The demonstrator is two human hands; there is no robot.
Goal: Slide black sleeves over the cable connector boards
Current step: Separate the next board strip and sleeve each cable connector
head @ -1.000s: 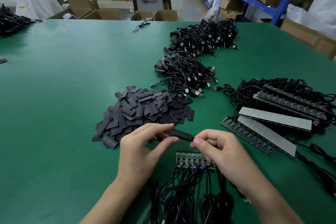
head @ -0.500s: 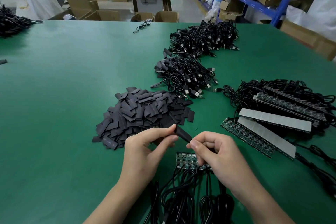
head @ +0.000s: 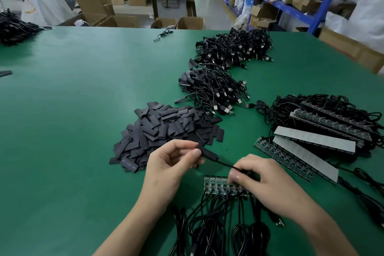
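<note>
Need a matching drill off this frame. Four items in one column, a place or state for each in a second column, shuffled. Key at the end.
Items
1. left hand
2. right hand
3. loose sleeve pile
4. board strip

Place or state
A. heaped on the green mat, just beyond the hands
B. pinches one end of a black sleeve
C. lies flat, nearest the camera, partly hidden by the right hand
D. pinches the thin cable that runs out of that sleeve

Pairs: 1-B, 2-D, 3-A, 4-C
</note>
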